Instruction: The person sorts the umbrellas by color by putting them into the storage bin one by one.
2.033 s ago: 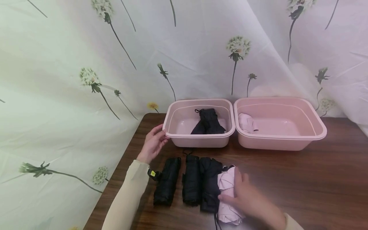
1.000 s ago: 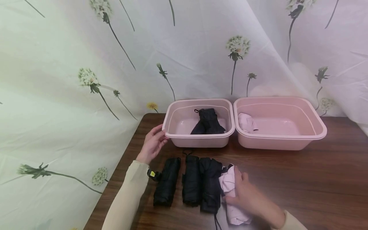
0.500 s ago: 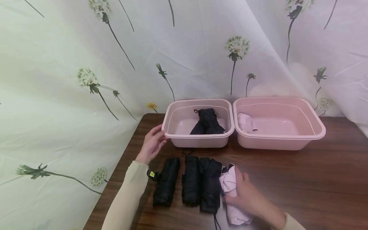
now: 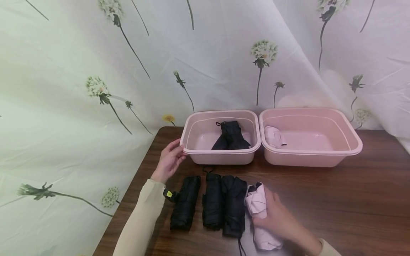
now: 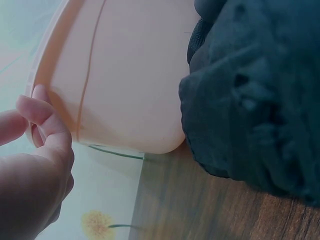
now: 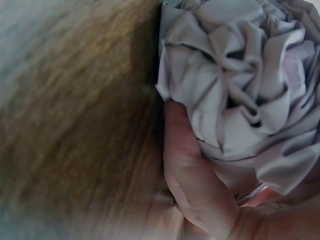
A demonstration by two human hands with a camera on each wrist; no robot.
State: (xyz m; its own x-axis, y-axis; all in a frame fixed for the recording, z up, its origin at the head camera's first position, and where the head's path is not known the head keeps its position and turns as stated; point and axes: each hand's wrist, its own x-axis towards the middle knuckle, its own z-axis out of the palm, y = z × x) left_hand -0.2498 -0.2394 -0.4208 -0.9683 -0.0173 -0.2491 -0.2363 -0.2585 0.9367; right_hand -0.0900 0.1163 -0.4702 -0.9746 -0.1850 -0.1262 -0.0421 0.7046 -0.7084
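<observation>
In the head view my right hand (image 4: 278, 217) grips a pale pink folded umbrella (image 4: 261, 204) at the right end of a row on the table. The right wrist view shows the thumb curled against the umbrella's pleated fabric (image 6: 235, 75). My left hand (image 4: 169, 160) pinches the front left corner of the left pink basin (image 4: 221, 157), its thumb and fingers at the rim in the left wrist view. Left of the pink umbrella lie a black folded umbrella (image 4: 235, 206), a second black umbrella (image 4: 212, 201) and a third black umbrella (image 4: 185, 202).
Black folded umbrellas (image 4: 235, 135) lie inside the left basin. A right pink basin (image 4: 314, 160) stands beside it, with a pale pink umbrella (image 4: 273, 137) at its left end. The brown wooden table (image 4: 352, 199) meets a flower-printed cloth (image 4: 217, 71) behind.
My right hand has shifted the pink umbrella slightly to the right, opening a gap from the black one beside it. My left hand stays at the basin's rim.
</observation>
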